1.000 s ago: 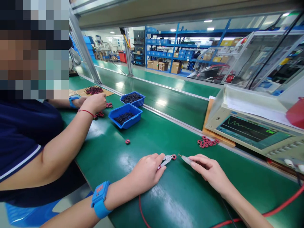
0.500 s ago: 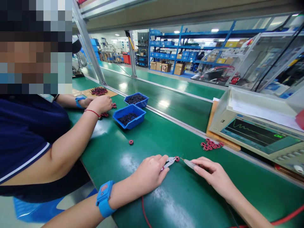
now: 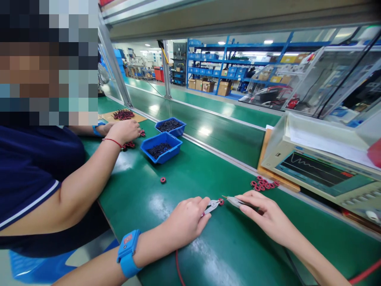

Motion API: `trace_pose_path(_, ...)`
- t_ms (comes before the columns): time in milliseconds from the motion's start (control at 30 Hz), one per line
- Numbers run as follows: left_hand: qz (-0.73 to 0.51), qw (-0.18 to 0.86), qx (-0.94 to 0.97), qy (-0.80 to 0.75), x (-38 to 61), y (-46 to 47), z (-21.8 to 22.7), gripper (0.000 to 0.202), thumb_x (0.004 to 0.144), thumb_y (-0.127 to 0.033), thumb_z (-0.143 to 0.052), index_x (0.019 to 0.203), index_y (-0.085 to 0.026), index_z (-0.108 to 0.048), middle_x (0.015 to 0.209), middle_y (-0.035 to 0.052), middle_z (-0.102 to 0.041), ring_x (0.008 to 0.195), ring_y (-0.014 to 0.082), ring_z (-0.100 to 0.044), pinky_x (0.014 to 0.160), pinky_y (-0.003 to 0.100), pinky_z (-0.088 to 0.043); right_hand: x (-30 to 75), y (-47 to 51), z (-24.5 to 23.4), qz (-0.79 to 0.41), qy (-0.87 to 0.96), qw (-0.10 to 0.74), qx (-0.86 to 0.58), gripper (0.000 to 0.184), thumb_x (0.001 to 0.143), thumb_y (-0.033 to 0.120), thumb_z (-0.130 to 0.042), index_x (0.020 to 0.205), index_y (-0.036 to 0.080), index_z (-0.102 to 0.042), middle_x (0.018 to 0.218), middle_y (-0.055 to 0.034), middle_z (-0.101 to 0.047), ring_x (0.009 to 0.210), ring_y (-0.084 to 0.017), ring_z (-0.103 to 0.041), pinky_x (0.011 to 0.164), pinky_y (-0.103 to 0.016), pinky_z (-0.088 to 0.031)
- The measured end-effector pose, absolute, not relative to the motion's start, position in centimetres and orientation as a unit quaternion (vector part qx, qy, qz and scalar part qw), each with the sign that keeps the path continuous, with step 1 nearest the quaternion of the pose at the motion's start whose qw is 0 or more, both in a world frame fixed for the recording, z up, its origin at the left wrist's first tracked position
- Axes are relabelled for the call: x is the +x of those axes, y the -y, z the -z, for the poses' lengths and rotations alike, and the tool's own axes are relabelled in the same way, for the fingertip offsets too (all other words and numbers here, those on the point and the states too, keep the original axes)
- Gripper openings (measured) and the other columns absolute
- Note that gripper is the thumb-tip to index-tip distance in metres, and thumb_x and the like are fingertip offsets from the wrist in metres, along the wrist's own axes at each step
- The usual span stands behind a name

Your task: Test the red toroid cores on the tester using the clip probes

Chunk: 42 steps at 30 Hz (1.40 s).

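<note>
Small red-and-black toothed ring [image 3: 221,201], metal-and-wire by the look, sits just beyond my left fingertips and left of my right ones, in the gap between my hands, touched by neither. My left hand [image 3: 187,216] is clamped on a pale grey plier-shaped clip [image 3: 212,205]; its nose meets the ring, though whether it nips a lead there I can't tell, too small. My right hand [image 3: 263,212] has thumb and fingers pinched on a pale grey pointed clip [image 3: 234,201] with a thin brass-coloured tip, which ends just beside the ring; contact unclear. To do this well, I'd brace the left wrist on the table, let the left clip alone steady the ring, and bring the brass tip in lightly from the right, on bare metal, not on the red part. Main risk, I'd judge: pushing too hard and spinning the ring out of the nose, or letting the two metal ends meet. Farther out: loose heap of similar red-and-black rings [image 3: 263,184] beyond my right fingers; one lone red-and-black ring [image 3: 162,180] beyond and left of my left fingers; blue plastic bin [image 3: 168,155] of dark slim pieces past that; beige boxy instrument [image 3: 321,169], curve plus red mark on screen, beyond my right fingers and to their right.
</note>
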<state>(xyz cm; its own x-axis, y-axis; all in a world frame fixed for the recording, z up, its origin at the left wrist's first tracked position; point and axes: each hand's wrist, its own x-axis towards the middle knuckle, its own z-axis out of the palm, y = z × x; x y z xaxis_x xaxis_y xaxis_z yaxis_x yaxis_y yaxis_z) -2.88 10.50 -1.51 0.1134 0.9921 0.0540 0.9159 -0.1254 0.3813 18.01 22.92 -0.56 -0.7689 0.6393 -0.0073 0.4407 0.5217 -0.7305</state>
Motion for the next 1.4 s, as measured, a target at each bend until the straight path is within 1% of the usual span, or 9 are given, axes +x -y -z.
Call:
trace_pose_path(100, -0.153, 0.128, 0.733, -0.650, -2.9, -10.5, 1.5, 0.023, 0.089, -0.026, -0.040, 0.110, -0.020, -0.048, 0.088, 0.0046, -0.060, 0.081, 0.0217, -0.058, 0.071, 0.032, -0.047, 17.9, -22.7, 0.3, -0.369, 0.865, 0.129, -0.315, 0.030, 0.087, 0.043, -0.044, 0.103, 0.028, -0.064, 0.096, -0.0051, -0.059, 0.081, -0.018, -0.056, 0.060, -0.027, -0.044)
trace_pose_path(267, -0.148, 0.127, 0.737, -0.647, -3.0, -10.6, 1.6, 0.024, 0.089, -0.028, -0.041, 0.110, -0.019, -0.048, 0.087, 0.0049, -0.060, 0.079, 0.0215, -0.058, 0.070, 0.033, -0.047, 17.9, -22.6, 0.1, -0.354, 0.872, 0.120, -0.315, 0.028, 0.086, 0.042, -0.045, 0.102, 0.029, -0.064, 0.094, -0.0028, -0.059, 0.078, -0.016, -0.055, 0.061, -0.026, -0.043)
trace_pose_path(567, -0.150, 0.127, 0.736, -0.647, -2.9, -10.5, 1.8, 0.024, 0.089, -0.026, -0.040, 0.111, -0.019, -0.047, 0.088, 0.0047, -0.060, 0.080, 0.0206, -0.058, 0.071, 0.032, -0.047, 17.7, -22.9, 0.1, -0.343, 0.879, 0.127, -0.308, 0.027, 0.087, 0.040, -0.045, 0.103, 0.028, -0.064, 0.094, -0.0033, -0.059, 0.082, -0.017, -0.056, 0.068, -0.028, -0.043)
trace_pose_path(733, -0.154, 0.132, 0.736, -0.646, -3.0, -10.7, 1.8, 0.025, 0.089, -0.024, -0.040, 0.111, -0.019, -0.048, 0.088, 0.0056, -0.060, 0.080, 0.0215, -0.058, 0.071, 0.033, -0.047, 17.5, -22.7, 0.0, -0.323, 0.881, 0.138, -0.316, 0.024, 0.087, 0.036, -0.047, 0.100, 0.027, -0.066, 0.090, -0.0028, -0.059, 0.080, -0.016, -0.055, 0.070, -0.027, -0.043)
trace_pose_path(900, -0.154, 0.131, 0.737, -0.645, -3.3, -10.9, 2.1, 0.024, 0.089, -0.025, -0.038, 0.110, -0.019, -0.049, 0.087, 0.0055, -0.061, 0.079, 0.0219, -0.059, 0.069, 0.034, -0.047, 17.4, -22.6, -0.1, -0.320, 0.877, 0.142, -0.328, 0.023, 0.086, 0.033, -0.050, 0.101, 0.027, -0.066, 0.090, -0.0014, -0.059, 0.078, -0.014, -0.055, 0.066, -0.025, -0.041)
trace_pose_path(1167, -0.154, 0.139, 0.740, -0.639, -3.3, -10.9, 2.1, 0.024, 0.089, -0.025, -0.038, 0.111, -0.019, -0.049, 0.088, 0.0056, -0.060, 0.081, 0.0215, -0.059, 0.072, 0.034, -0.047, 17.3, -22.5, 0.1, -0.337, 0.872, 0.147, -0.323, 0.023, 0.086, 0.034, -0.049, 0.100, 0.027, -0.066, 0.087, -0.0013, -0.058, 0.078, -0.014, -0.054, 0.067, -0.025, -0.040)
trace_pose_path(1300, -0.163, 0.152, 0.761, -0.610, -3.3, -10.8, 1.8, 0.025, 0.089, -0.024, -0.040, 0.112, -0.020, -0.048, 0.090, 0.0051, -0.060, 0.083, 0.0206, -0.058, 0.072, 0.032, -0.047, 18.1, -22.3, -0.4, -0.378, 0.856, 0.149, -0.320, 0.026, 0.088, 0.039, -0.047, 0.102, 0.026, -0.065, 0.089, -0.0022, -0.059, 0.082, -0.015, -0.054, 0.070, -0.027, -0.040)
trace_pose_path(1400, -0.160, 0.160, 0.777, -0.587, -3.3, -10.6, 1.7, 0.020, 0.088, -0.024, -0.041, 0.106, -0.020, -0.050, 0.089, 0.0047, -0.059, 0.082, 0.0198, -0.057, 0.070, 0.030, -0.047, 19.2, -21.8, -1.0, -0.394, 0.847, 0.136, -0.329, 0.028, 0.088, 0.041, -0.044, 0.105, 0.028, -0.063, 0.093, -0.0021, -0.058, 0.085, -0.016, -0.054, 0.071, -0.027, -0.041)
